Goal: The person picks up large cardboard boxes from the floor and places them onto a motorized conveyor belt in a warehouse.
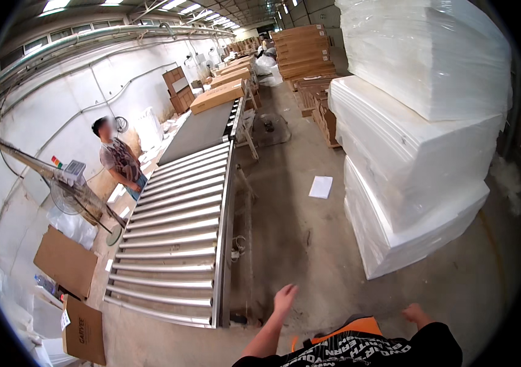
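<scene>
A packing warehouse — roller conveyor (168,253), brown cartons (217,99), tall plastic-wrapped stack (388,159).

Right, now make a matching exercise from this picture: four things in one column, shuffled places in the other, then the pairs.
1. Silver metal roller conveyor
2. White rectangular paper-like sheet
3. Tall white plastic-wrapped stack
4. Person's bare left hand

A. In mid-air, low in the picture
B. Lying flat on the grey floor
C. Left of centre, with a co-worker in a patterned shirt standing beside it
D. Standing along the right side of the picture

Pairs: 1-C, 2-B, 3-D, 4-A
</scene>
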`<state>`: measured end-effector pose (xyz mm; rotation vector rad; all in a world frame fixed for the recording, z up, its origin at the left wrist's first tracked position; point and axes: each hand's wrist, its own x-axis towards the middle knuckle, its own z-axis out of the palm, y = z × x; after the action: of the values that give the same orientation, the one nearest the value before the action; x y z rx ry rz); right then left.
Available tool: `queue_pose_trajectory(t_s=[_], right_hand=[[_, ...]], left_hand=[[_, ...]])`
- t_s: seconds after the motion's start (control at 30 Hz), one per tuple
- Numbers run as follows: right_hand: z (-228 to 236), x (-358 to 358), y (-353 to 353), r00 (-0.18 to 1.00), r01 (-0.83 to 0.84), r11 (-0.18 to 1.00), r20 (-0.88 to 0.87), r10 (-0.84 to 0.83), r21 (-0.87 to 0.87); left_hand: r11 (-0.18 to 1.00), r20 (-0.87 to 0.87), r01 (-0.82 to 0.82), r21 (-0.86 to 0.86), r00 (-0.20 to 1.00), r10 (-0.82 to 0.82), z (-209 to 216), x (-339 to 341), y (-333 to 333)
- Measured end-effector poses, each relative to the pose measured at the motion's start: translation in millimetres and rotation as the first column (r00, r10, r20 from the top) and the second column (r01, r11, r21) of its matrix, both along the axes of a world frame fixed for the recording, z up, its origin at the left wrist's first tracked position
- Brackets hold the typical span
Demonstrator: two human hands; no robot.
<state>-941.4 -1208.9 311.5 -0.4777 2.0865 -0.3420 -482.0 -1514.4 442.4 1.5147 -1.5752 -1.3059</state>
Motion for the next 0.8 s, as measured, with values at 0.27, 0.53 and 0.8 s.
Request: queue_pose_trajectory(t_s=[0.27,0.53,0.8], right_hand=[[-87,-53,-183,0.458,-0.848,0.477,-0.133,0.879,0.231],[-37,-57,-511,0.934,-0.357,0.934,0.01,0.357,0.008],[-3,-58,-747,0.922,-0.388,0.809,-0.203,0.331,-0.442]], left_hand=[[0.961,-0.14,0.274,0.046,0.954,-0.265,30,-58,-174],[0.99,0.905,0.14,0.037,0.415,-0.092,-113,147,-148],[0.633,0.532,-0.743,-0.217,0.454,0.715,-143,136,-234]])
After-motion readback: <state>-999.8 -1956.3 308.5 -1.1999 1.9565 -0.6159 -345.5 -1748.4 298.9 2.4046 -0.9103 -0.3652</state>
